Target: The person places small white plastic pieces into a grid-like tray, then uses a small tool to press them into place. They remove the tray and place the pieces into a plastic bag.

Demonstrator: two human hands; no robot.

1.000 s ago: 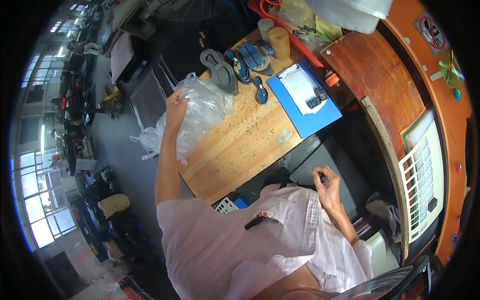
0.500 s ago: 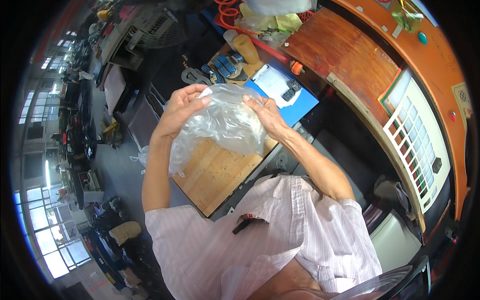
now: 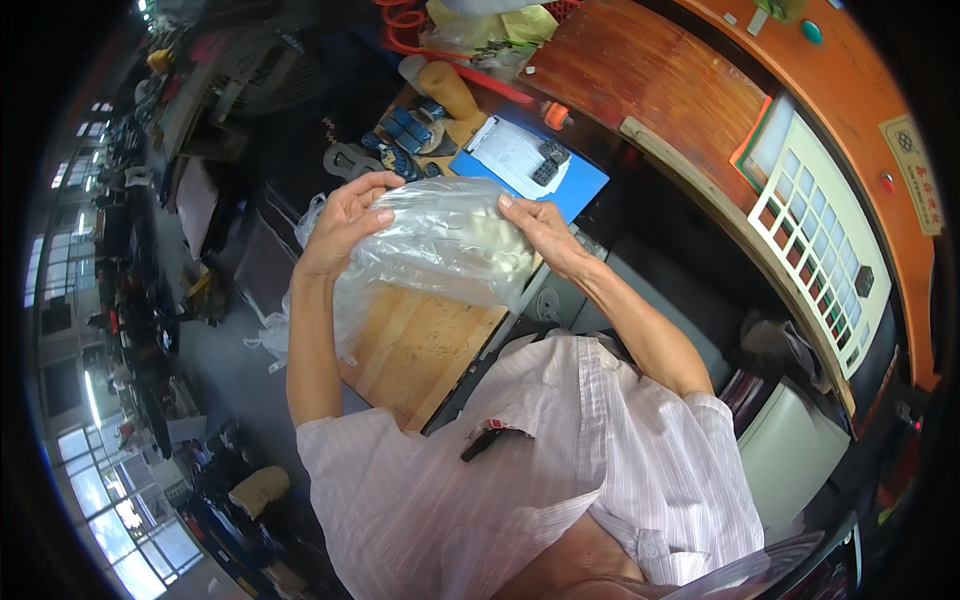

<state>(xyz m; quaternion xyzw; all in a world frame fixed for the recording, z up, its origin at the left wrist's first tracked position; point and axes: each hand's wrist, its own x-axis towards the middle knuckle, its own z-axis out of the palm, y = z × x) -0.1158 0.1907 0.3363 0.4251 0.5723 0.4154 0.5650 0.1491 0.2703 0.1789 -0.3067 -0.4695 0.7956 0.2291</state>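
Between my hands a clear plastic bag [image 3: 440, 235] is stretched out above a wooden table. Small pale pieces show through its right part; their kind is too blurred to tell. My left hand [image 3: 345, 222] pinches the bag's upper left edge between thumb and fingers. At its upper right, my right hand [image 3: 545, 232] grips the plastic, thumb on top. More clear plastic [image 3: 320, 325] hangs down beside my left forearm. Under the bag lies the bare wooden tabletop [image 3: 425, 345].
Beyond the bag lie a blue clipboard [image 3: 585, 185] with papers, a dark block [image 3: 550, 162], blue-and-black parts [image 3: 405, 130] and a tan cylinder [image 3: 447, 90]. A reddish wooden board [image 3: 640, 65] and a cream grid panel [image 3: 825, 235] stand to the right. Windows line the far left.
The bag is spread flatter and wider between my hands, and the pale pieces inside show more plainly. My view has shifted, so the bench items appear farther left.
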